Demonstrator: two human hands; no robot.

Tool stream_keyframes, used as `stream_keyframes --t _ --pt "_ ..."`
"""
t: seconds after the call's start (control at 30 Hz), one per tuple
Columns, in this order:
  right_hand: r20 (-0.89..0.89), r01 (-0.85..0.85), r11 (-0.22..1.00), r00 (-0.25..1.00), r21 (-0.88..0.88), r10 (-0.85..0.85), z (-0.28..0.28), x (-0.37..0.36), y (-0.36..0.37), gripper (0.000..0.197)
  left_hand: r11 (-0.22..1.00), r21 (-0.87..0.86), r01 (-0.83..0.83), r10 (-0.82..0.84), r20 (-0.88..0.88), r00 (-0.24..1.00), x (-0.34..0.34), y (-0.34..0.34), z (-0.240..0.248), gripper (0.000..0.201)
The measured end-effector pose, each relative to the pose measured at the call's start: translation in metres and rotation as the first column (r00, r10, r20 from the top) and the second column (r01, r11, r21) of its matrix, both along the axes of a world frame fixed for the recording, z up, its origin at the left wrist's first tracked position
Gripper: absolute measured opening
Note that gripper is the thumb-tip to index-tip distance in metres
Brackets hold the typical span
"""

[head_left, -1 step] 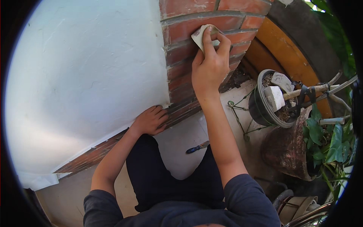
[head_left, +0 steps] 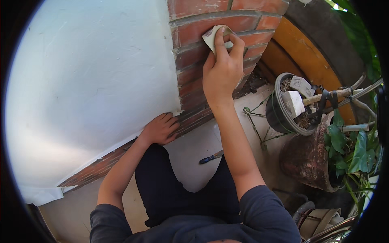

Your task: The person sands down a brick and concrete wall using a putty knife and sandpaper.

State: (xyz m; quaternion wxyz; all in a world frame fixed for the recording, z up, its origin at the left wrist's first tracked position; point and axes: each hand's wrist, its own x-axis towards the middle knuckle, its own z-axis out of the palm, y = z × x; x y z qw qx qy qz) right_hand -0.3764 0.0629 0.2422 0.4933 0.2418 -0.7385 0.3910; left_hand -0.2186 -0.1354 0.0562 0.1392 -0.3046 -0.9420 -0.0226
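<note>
My right hand [head_left: 224, 73] grips a folded piece of beige sandpaper [head_left: 210, 39] between thumb and fingers. It presses the sheet against the red brick wall [head_left: 194, 34], high up on the bricks. Part of the sandpaper is hidden under my fingers. Lower down, my left hand [head_left: 161, 128] lies against the wall near the bottom corner of the white sheet-like panel [head_left: 101, 65]. Its fingers are loosely bent and a little apart, holding nothing. Between my knees, a putty knife [head_left: 210, 158] with a dark blue handle lies on the tiled floor, its blade partly behind my right leg.
To the right stands a dark plant pot [head_left: 279, 111] with white blocks and a stem in it, on a green wire stand [head_left: 253, 115]. Nearer is a weathered brown pot [head_left: 304, 158] with leafy plants. Behind them curves an orange-brown surface [head_left: 308, 48].
My right hand and the sandpaper have shifted slightly to the left in the picture, along with the wall behind them. My left hand stays in place.
</note>
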Motion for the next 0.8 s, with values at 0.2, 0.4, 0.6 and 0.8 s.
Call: stream_keyframes --t 0.2,0.4,0.6,0.8 --pt "-0.016 -0.004 1.0 1.0 0.012 0.005 -0.01 0.008 -0.001 0.058 1.0 0.016 0.002 -0.002 -0.026 1.0 0.003 -0.002 0.001 0.04" --pt "-0.036 0.027 1.0 0.999 -0.005 -0.027 0.006 -0.001 0.01 0.058 1.0 0.022 0.013 -0.013 -0.027 1.0 -0.002 0.002 0.002 0.041" --pt "0.134 -0.153 0.982 0.977 -0.112 0.168 -0.075 0.016 0.05 0.046 0.999 -0.021 -0.039 0.039 -0.001 0.999 0.002 -0.001 0.002 0.044" --pt "0.324 0.046 0.952 0.944 -0.301 0.057 -0.135 -0.045 0.128 0.029 0.999 -0.04 -0.013 0.012 -0.01 1.0 -0.005 0.008 0.007 0.043"
